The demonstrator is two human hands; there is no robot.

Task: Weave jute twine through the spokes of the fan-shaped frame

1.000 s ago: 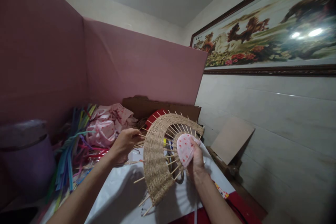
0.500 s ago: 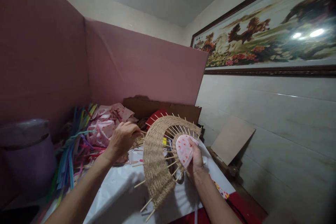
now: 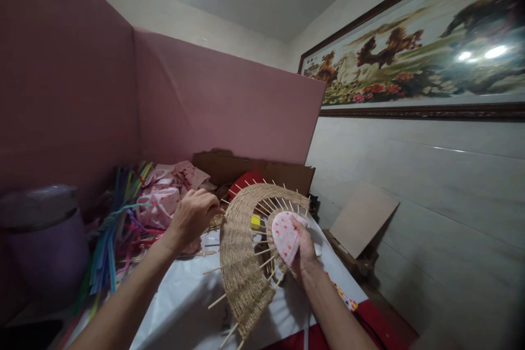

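My right hand grips a half-round woven fan by its hub, thumb pressed on a pink polka-dot cloth patch there. The fan is a wide band of twisted tan cord woven over thin wooden sticks, whose ends poke out past the outer rim. Between band and hub the sticks lie bare. My left hand is closed, fingertips pinched together beside the fan's upper left rim; what they hold is hidden. Below those fingertips, tan cord lies partly covered by the hand and the fan.
Coloured strips and crumpled pink dotted cloth are heaped at the left of the white-covered table. A lilac bin stands farther left. A cardboard flap and pink panel rise behind; a board leans right.
The fan has turned and shifted slightly left and down in my right hand. My left hand stays almost in place, still closed by the rim.
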